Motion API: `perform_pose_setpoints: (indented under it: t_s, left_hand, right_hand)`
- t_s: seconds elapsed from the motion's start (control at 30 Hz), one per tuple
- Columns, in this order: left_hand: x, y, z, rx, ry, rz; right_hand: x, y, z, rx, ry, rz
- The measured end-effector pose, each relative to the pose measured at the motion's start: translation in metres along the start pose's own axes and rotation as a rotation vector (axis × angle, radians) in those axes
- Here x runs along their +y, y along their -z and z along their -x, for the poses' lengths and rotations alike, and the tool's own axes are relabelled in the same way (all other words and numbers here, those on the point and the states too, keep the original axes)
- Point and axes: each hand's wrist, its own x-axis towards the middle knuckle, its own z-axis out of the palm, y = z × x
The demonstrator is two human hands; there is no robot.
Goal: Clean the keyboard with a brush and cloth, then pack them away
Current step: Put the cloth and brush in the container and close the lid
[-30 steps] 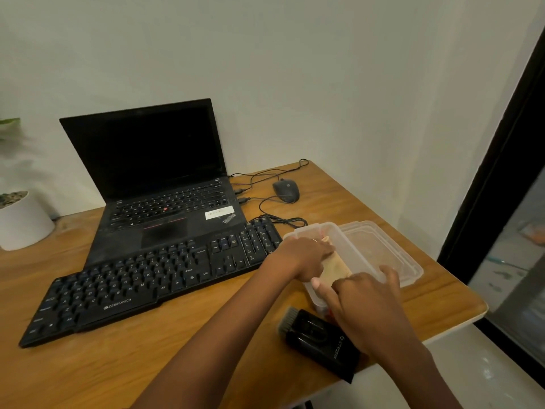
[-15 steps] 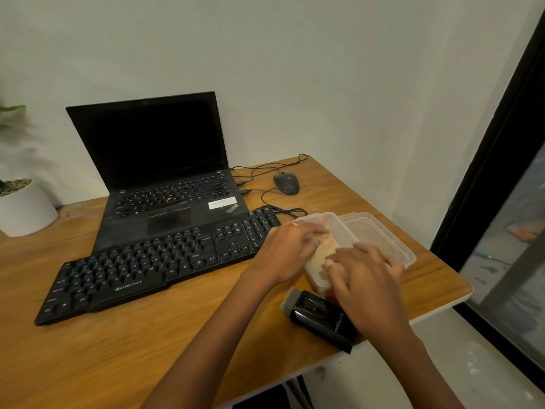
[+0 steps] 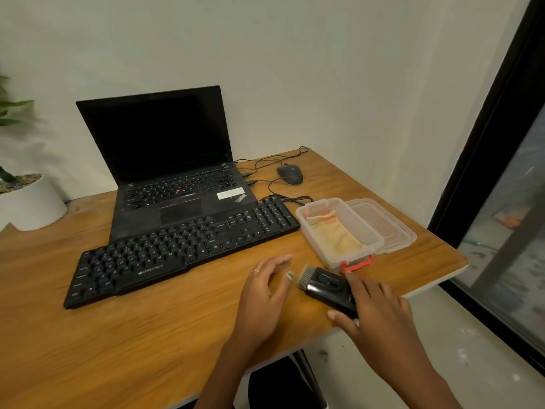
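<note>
The black keyboard lies across the wooden desk in front of a laptop. A clear plastic box with a red clasp stands to its right, and the yellow cloth lies inside it. A black brush with grey bristles lies on the desk just in front of the box. My right hand covers the brush's right end, thumb on its near side and forefinger on its far side. My left hand rests on the desk left of the bristles, fingers relaxed, holding nothing.
The box's clear lid lies to the right of the box, near the desk's right edge. An open black laptop, a wired mouse with loose cables and a white plant pot stand further back. The desk's front edge runs just below the brush.
Both hands have come out of the box, leaving the cloth inside. My right hand moved down onto the brush; my left hand dropped to the desk beside it.
</note>
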Motion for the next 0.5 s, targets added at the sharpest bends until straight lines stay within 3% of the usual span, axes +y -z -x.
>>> perform_pose_setpoints:
  t_s: [0.2,0.37,0.5]
  left_hand:
    - [0.010,0.014,0.007,0.050,0.071,0.230]
    - [0.009,0.020,0.009,0.273,0.194,0.489]
    - [0.010,0.024,0.009,0.254,0.237,0.623]
  right_hand:
    - [-0.028,-0.025,-0.009,0.142,0.074,-0.107]
    - [-0.071,-0.030,-0.027,0.297,0.137,-0.494]
    - [-0.106,-0.035,-0.039,0.293,0.154,-0.670]
